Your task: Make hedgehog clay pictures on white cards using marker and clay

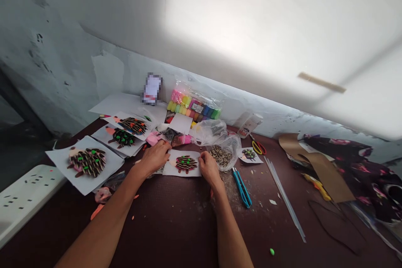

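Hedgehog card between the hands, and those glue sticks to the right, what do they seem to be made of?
Hedgehog card: matte white paper or thin card; pale-edged dark spines look like sunflower seeds, and smooth green dots perhaps modelling clay. Glue sticks: probably hot-melt plastic, smooth and translucent with a pale sheen.

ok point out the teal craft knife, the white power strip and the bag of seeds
teal craft knife [243, 189], head view, handle
white power strip [29, 196], head view, top face
seeds [220, 157], head view, middle of pile
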`<act>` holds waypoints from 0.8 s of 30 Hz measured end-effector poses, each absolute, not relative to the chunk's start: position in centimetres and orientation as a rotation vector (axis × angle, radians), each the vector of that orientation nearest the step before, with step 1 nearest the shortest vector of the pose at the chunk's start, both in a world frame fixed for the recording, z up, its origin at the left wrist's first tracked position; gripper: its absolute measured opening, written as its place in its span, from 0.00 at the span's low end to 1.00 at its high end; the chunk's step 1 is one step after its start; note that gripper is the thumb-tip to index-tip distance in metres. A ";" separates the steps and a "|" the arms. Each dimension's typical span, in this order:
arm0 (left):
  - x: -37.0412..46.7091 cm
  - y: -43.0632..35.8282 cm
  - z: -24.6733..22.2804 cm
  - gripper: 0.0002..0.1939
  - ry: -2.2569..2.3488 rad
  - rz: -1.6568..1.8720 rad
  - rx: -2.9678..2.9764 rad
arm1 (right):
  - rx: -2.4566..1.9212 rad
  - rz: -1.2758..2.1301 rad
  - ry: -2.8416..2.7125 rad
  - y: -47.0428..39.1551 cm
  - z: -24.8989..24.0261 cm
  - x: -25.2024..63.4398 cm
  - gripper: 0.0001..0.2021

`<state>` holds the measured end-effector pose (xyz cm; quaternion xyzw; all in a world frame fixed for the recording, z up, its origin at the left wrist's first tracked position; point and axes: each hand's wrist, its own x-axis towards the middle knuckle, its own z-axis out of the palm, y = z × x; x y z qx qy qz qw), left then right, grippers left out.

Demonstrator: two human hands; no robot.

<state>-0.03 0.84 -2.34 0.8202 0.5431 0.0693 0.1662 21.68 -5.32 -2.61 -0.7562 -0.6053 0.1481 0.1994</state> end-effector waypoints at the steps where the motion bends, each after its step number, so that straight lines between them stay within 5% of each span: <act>1: 0.0 0.8 -2.3 0.17 1.546 0.203 2.332 | -2.126 0.421 -1.699 -5.3 -2.5 21.7 0.08; 24: -0.4 1.0 -1.7 0.16 1.459 0.385 2.242 | -1.906 0.604 -1.525 -5.3 -2.8 22.6 0.12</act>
